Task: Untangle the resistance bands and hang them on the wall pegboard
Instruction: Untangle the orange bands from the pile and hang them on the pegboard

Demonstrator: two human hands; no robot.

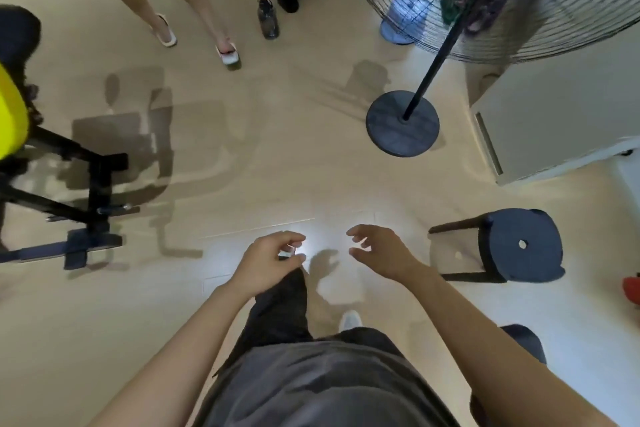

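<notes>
A tangled bundle of green and purple resistance bands (pixel 460 7) shows at the top right, behind the cage of a standing fan and blurred. No pegboard is in view. My left hand (pixel 266 262) is held out over the floor, fingers curled and apart, with nothing in it. My right hand (pixel 377 250) hovers beside it, fingers spread and empty. Both hands are far below the bands in the view.
A standing fan (pixel 403 123) with a round black base stands ahead to the right. A black stool (pixel 519 246) is at my right. A black-and-yellow workout bench (pixel 69 177) fills the left. Another person's legs (pixel 194 10) and a water bottle (pixel 267 17) are ahead.
</notes>
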